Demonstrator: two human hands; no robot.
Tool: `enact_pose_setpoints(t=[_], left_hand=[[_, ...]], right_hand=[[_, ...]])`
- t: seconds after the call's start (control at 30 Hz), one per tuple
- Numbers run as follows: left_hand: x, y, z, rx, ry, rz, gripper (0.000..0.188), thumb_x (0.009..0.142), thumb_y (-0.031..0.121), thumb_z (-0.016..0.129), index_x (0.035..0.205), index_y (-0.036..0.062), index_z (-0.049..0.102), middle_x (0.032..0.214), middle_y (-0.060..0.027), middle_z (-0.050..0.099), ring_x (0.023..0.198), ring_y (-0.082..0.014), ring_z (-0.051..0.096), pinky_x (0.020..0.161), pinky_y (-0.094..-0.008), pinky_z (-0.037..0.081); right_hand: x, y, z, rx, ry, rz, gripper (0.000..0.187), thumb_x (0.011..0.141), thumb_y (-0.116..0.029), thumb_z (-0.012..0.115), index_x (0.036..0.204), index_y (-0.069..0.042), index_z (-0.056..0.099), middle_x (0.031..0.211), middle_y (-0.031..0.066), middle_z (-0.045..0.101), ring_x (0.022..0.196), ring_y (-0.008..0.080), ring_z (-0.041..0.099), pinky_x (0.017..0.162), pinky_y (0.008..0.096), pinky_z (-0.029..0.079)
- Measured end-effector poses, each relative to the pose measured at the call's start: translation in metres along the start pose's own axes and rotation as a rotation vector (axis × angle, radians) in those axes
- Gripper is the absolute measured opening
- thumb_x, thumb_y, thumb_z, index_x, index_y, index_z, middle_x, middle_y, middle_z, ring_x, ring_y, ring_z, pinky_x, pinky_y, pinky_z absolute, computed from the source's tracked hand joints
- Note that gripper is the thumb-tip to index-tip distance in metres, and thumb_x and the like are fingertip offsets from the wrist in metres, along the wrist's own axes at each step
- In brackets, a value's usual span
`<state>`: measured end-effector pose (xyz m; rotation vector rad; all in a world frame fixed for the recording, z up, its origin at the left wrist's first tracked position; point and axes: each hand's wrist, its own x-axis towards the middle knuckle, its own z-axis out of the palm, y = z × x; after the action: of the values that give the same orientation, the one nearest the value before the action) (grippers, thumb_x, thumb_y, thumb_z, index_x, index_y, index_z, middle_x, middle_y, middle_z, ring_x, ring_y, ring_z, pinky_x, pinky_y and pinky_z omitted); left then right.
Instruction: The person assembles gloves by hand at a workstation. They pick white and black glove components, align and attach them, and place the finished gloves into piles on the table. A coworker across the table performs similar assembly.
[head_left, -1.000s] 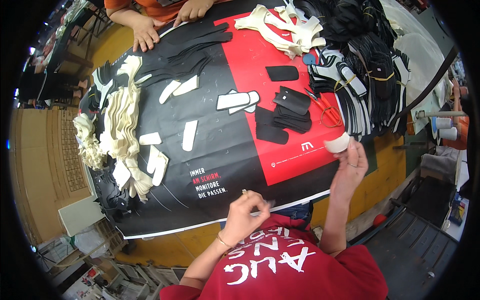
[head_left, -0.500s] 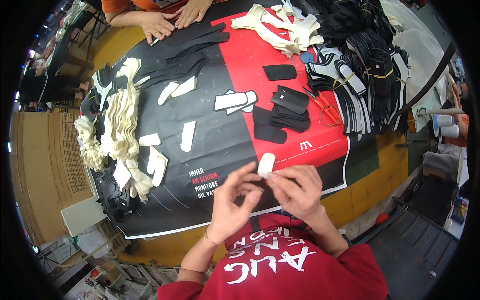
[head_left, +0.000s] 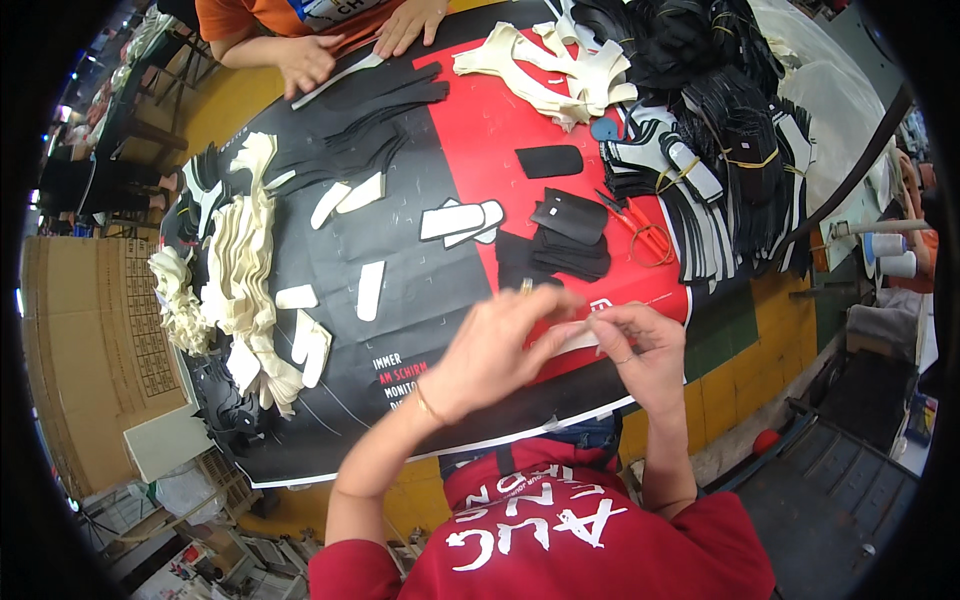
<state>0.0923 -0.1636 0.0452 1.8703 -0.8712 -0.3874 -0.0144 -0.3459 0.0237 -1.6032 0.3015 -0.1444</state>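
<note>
Near the table's front edge, my left hand and my right hand meet at a small white fabric piece. The right thumb and fingers pinch it. My left thumb and fingertips close at its other side, and the fingers hide much of the piece. Just beyond the hands lies a stack of black fabric pieces, with a dark rounded piece on top. To their left are white rounded pieces with black edging and a plain white strip.
Orange-handled scissors lie beside bundled black-and-white pieces at the right. Cream fabric is heaped at the left, more cream pieces at the back. Across the table a co-worker's hands handle a white strip.
Both my hands have moved right and slightly up with the white piece, now mostly covered by fingers. My left hand has closed in on it. The co-worker's hands have moved apart.
</note>
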Motion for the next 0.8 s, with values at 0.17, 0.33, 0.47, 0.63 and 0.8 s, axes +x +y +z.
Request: enact_pose_setpoints(t=[0.17,0.33,0.47,0.63,0.8], left_hand=[[0.066,-0.047,-0.030,0.629,-0.066,0.172,0.038,0.086,0.008,0.065,0.123,0.0085,0.064,0.126,-0.0107,0.063,0.112,-0.0308,0.060,0.096,-0.0423,0.045],[0.086,-0.068,-0.029,0.724,-0.209,0.322,0.040,0.086,0.009,0.065,0.126,0.0071,0.064,0.125,-0.0110,0.064,0.111,-0.0299,0.061,0.097,-0.0411,0.045],[0.095,-0.068,-0.036,0.686,-0.238,0.334,0.035,0.088,0.009,0.063,0.123,0.0046,0.065,0.116,-0.0124,0.067,0.104,-0.0306,0.063,0.093,-0.0403,0.047],[0.113,-0.061,-0.046,0.479,-0.180,0.076,0.029,0.093,0.013,0.061,0.120,0.0021,0.065,0.096,-0.0176,0.070,0.089,-0.0371,0.066,0.079,-0.0438,0.052],[0.117,-0.056,-0.043,0.625,-0.101,-0.041,0.030,0.092,0.021,0.066,0.116,0.0032,0.065,0.090,-0.0185,0.068,0.083,-0.0386,0.066,0.073,-0.0455,0.052]], right_hand=[[0.001,-0.002,-0.027,0.110,0.180,0.053,0.021,0.095,0.000,0.065,0.114,0.008,0.067,0.091,0.0086,0.071,0.079,0.0119,0.068,0.071,0.0252,0.057],[-0.002,0.004,-0.039,0.105,0.241,0.115,0.030,0.096,-0.002,0.065,0.125,0.007,0.064,0.092,0.0075,0.070,0.079,0.0115,0.067,0.074,0.0251,0.056],[-0.005,0.011,-0.037,0.118,0.220,0.105,0.030,0.097,-0.003,0.065,0.125,0.007,0.064,0.092,0.0074,0.069,0.080,0.0111,0.066,0.075,0.0253,0.056],[-0.002,0.011,-0.032,0.097,0.205,0.072,0.030,0.097,-0.003,0.065,0.125,0.007,0.064,0.093,0.0074,0.069,0.081,0.0105,0.066,0.075,0.0255,0.056],[-0.003,0.008,-0.033,0.098,0.218,0.068,0.029,0.097,-0.003,0.064,0.124,0.008,0.064,0.100,0.0112,0.072,0.083,0.0109,0.066,0.075,0.0262,0.057]])
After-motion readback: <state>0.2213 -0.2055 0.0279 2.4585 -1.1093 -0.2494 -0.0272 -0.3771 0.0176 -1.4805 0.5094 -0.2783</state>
